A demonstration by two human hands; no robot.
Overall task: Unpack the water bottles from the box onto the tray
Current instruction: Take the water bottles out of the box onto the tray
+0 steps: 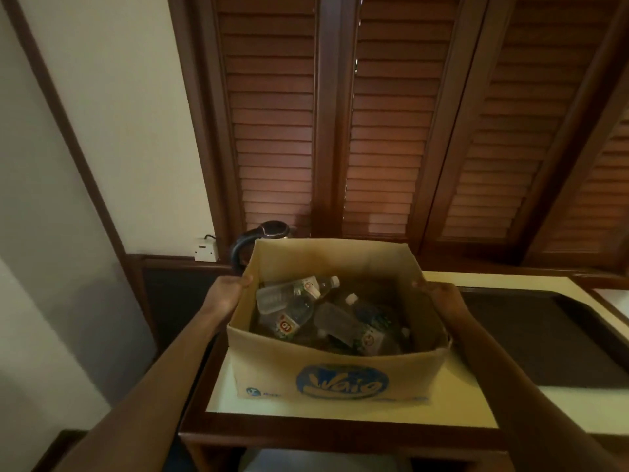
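Note:
An open cardboard box (337, 376) with a blue logo on its front sits on a cream-topped table (442, 407). Inside it lie several clear plastic water bottles (292, 298) with white caps, piled on their sides. My left hand (231, 291) grips the box's left wall at the rim. On the opposite side my right hand (439, 294) holds the right wall. A dark tray (551, 338) lies on the table just right of the box, partly hidden by my right forearm.
A black electric kettle (262, 240) stands behind the box's back left corner, plugged into a wall socket (206, 248). Brown louvred wooden shutters (374, 114) fill the wall behind the table. The table's dark wooden edge (340, 437) runs along the front.

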